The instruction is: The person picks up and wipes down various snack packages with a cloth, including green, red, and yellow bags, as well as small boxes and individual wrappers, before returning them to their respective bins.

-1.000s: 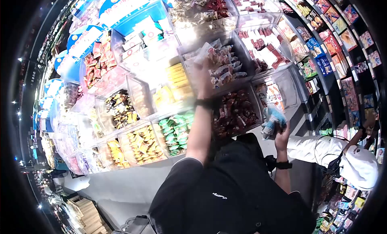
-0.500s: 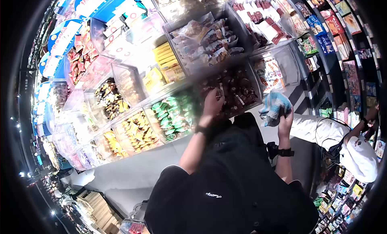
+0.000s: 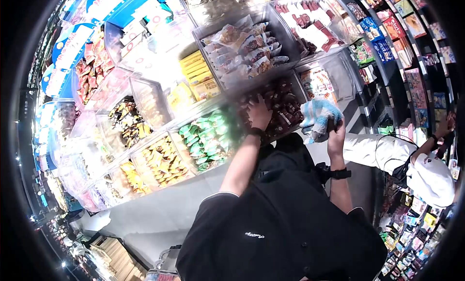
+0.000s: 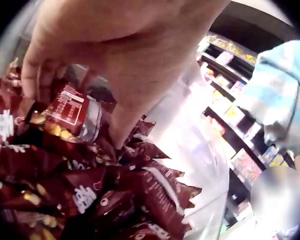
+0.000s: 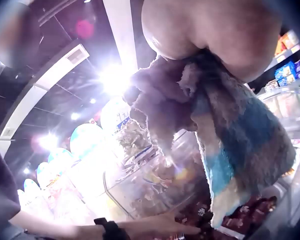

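Note:
My left hand (image 3: 259,112) reaches into a clear bin of dark red snack packets (image 3: 286,109), fingers spread over the pile. Seen close in the left wrist view, the thumb and fingers of this hand (image 4: 115,45) go down among the packets, on either side of one packet with a printed red label (image 4: 70,107). Some fingertips are hidden there. My right hand (image 3: 336,135) grips a bunched blue, white and grey striped cloth (image 3: 317,117) beside the bin's right corner. In the right wrist view the cloth (image 5: 257,145) hangs in folds below the hand (image 5: 215,30).
Bins of green packets (image 3: 206,138), yellow packets (image 3: 198,75) and clear-wrapped snacks (image 3: 247,48) surround the dark red ones. A bin of white and orange packets (image 3: 317,85) adjoins on the right. A person in white (image 3: 431,182) stands by the shelves at right.
My left hand has come from the clear-wrapped snacks down into the dark red packets, and its fingers have spread. The cloth stays in my right hand, shifted slightly left.

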`<state>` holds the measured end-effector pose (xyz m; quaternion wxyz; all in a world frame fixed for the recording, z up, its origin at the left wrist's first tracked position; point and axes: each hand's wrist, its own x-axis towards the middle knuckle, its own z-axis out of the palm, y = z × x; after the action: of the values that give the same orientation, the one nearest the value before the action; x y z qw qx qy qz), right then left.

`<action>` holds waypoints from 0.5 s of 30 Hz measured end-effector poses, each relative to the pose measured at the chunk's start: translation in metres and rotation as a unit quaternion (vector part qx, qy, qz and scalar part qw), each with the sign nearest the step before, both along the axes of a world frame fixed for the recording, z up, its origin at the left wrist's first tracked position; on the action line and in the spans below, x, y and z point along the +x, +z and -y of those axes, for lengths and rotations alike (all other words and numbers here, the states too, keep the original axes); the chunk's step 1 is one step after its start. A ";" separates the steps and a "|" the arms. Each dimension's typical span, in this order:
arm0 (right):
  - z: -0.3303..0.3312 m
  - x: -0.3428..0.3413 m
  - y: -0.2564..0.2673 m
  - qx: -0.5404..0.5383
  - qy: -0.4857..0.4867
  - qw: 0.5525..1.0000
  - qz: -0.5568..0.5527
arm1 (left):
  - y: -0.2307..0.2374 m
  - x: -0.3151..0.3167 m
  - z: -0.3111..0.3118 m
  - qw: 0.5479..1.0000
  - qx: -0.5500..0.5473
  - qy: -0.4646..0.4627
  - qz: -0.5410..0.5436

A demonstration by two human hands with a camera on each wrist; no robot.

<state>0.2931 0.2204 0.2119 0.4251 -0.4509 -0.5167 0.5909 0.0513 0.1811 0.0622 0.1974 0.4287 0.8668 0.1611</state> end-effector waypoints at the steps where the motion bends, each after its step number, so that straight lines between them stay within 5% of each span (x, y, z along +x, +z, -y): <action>1: 0.001 -0.001 0.001 -0.006 -0.001 1.000 -0.002 | -0.017 -0.001 0.003 0.999 0.032 -0.012 0.006; 4: -0.002 -0.001 -0.003 0.038 0.021 0.999 -0.005 | -0.047 -0.014 0.003 0.992 0.108 -0.038 0.049; 8: 0.001 -0.015 0.015 0.035 0.011 0.999 -0.021 | -0.006 -0.029 0.019 0.944 0.188 -0.031 0.268; 11: 0.006 -0.023 0.021 0.051 0.037 0.998 -0.011 | 0.052 -0.036 0.039 0.801 0.276 0.012 0.531; 15: 0.027 -0.042 0.038 0.092 0.097 0.991 -0.007 | 0.179 -0.038 0.063 0.540 0.277 0.077 0.791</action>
<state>0.2515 0.1933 0.2494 0.4092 -0.3533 -0.6073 0.5822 0.0130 0.1182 0.2411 0.6612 0.0922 0.3000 0.6814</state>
